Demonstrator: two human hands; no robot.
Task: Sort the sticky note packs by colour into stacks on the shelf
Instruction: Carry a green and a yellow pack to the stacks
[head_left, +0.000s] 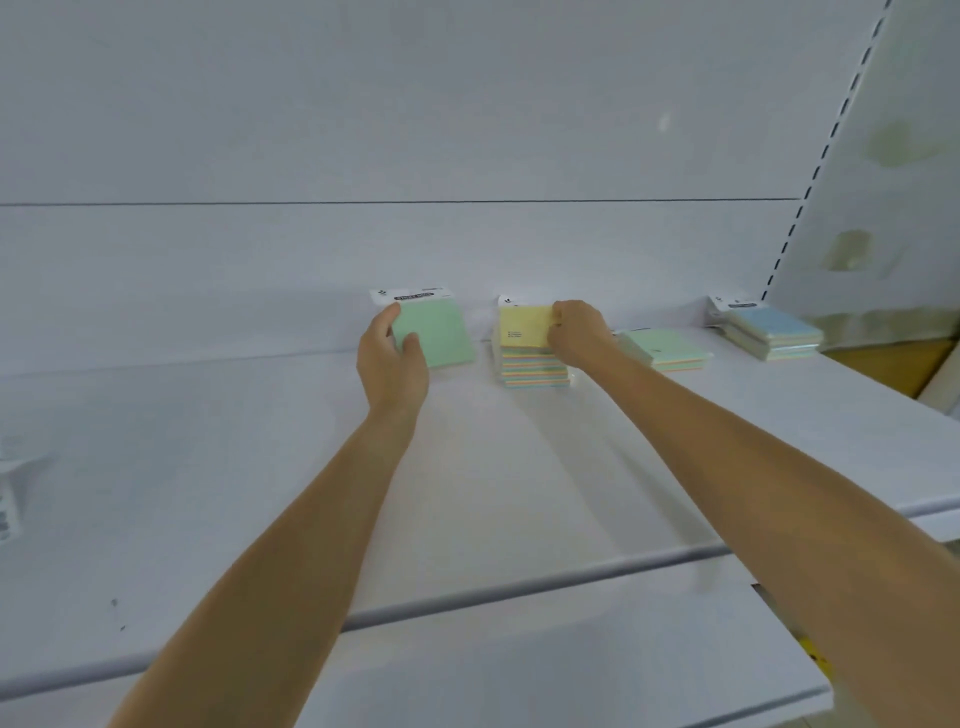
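My left hand (390, 358) grips a green sticky note pack (439, 332) with a white header card, tilted up above the white shelf (260, 467) near its back. My right hand (574, 332) pinches the right edge of a yellow pack (522, 326) lying on top of a mixed-colour stack (535, 370). To the right of that stack lies a low stack topped by a green pack (665, 349). Farther right stands a short stack topped by a blue pack (774, 328).
The white back panel (467, 130) rises right behind the packs. A slotted upright (810, 176) bounds the shelf at the right. A rounded rail (519, 587) runs along the shelf's front edge. Price tags (10, 488) hang at the far left.
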